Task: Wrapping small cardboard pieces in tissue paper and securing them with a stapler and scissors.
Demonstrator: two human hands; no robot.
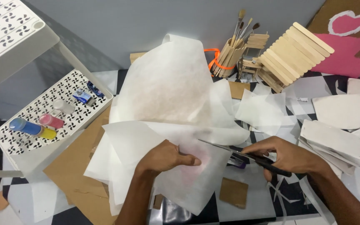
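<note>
The left hand point(165, 157) lies on a large, thin, translucent white sheet of tissue-like paper point(167, 96), fingers curled and thumb stretched out to the right, pinching a folded edge of the sheet and holding it flat near the table's front. The sheet billows up behind the hand and spreads back toward the grey wall, with a faint pink tint showing through just below the thumb. The right hand point(286, 156) is closed around the black handles of a pair of scissors point(240, 153), fingers through the loops; the long metal blades point left and their tips meet the paper's right edge, just beside the left thumb.

Under the paper lie flat brown cardboard sheets point(73, 166) on a black-and-white checked surface point(294, 193). A small brown cardboard square point(234, 192) lies below the scissors. To the right, a pile of cut white paper pieces point(334, 139) rests well apart from the big sheet. At the back stand a holder built of wooden craft sticks with paintbrushes point(232, 52) and a little house of wooden craft sticks point(288, 54). On the left, a white perforated plastic shelf point(69, 89) carries 3 small paint bottles, blue, pink and yellow point(34, 127).
</note>
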